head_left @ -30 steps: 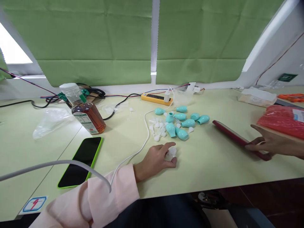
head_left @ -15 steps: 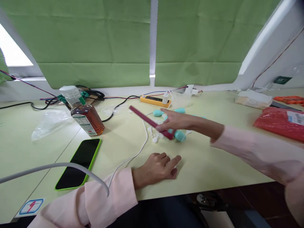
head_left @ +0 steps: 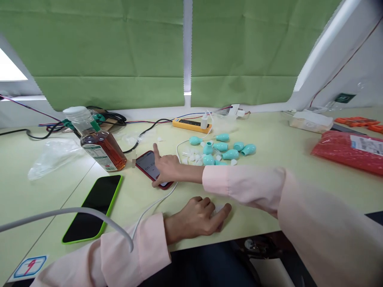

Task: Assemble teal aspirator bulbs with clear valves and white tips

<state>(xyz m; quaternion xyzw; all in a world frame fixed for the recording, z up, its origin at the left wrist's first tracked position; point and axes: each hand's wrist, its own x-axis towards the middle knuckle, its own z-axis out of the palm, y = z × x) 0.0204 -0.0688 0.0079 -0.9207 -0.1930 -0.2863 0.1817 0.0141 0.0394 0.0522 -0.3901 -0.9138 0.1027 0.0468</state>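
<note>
A phone in a dark red case (head_left: 146,165) lies screen up on the table, its lit screen showing digits. My right hand (head_left: 166,167) is over its right side, thumb and index finger spread and touching or nearly touching it. Near the front edge rests my left hand (head_left: 199,217), fingers curled, with a small whitish thing partly visible by the index finger. Several turquoise bulb-shaped pieces (head_left: 230,154) and small white pieces (head_left: 191,158) lie beyond my right forearm. A white cable (head_left: 155,202) runs between the red-cased phone and my left sleeve.
A black phone in a green case (head_left: 92,207) lies at the left, below a tilted bottle of amber liquid (head_left: 104,149). A yellow power strip (head_left: 191,125) is at the back. On the right are a red package (head_left: 344,150), a tissue pack (head_left: 311,120) and orange-handled scissors (head_left: 356,121).
My right hand has moved left with the red-cased phone, which now lies flat with its screen showing. The turquoise pieces are uncovered. My left hand has barely moved.
</note>
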